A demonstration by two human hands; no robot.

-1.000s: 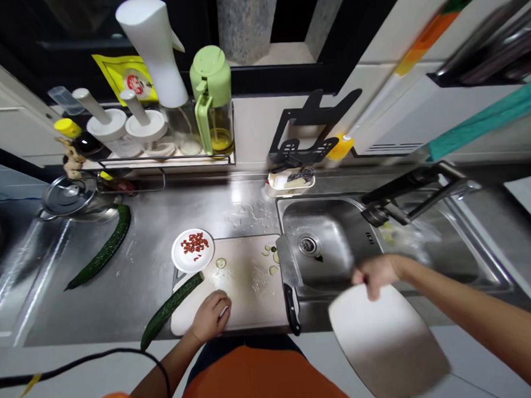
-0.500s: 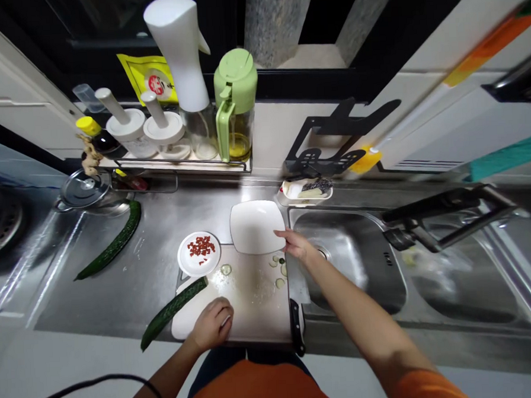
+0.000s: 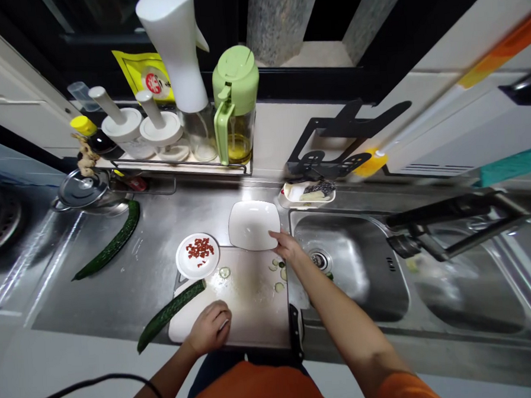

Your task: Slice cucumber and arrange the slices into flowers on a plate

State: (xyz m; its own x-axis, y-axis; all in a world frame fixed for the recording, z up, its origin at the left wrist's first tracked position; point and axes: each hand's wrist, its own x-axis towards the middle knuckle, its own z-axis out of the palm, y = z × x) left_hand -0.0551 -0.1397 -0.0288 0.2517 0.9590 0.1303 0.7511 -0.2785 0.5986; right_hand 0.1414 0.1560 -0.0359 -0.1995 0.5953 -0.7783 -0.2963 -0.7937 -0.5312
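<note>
My right hand [image 3: 286,246] pinches the lower right rim of a white square plate [image 3: 249,223], thumb on top. Behind the chopping board [image 3: 254,318], the plate overlaps its far edge. My left hand [image 3: 210,326] rests loosely curled on the board's near left part; whether anything is inside the fingers is hidden. A cucumber [image 3: 171,314] with a cut end lies slantwise across the board's left edge. Cucumber slices [image 3: 279,287] lie at the board's right, and a single slice [image 3: 225,272] near the far left. Diced red pieces [image 3: 199,250] sit on a round white plate [image 3: 185,266].
A black-handled knife [image 3: 295,331] lies along the board's right edge. To the right is the sink [image 3: 362,265] with a faucet [image 3: 445,225]. Another cucumber [image 3: 112,245] and a lidded pot [image 3: 84,187] stand left. A green oil bottle [image 3: 236,99] is on the rack behind.
The white square plate and my right hand have shifted slightly left and toward the far side, relative to the board. My left hand stays on the board. The view has turned slightly.
</note>
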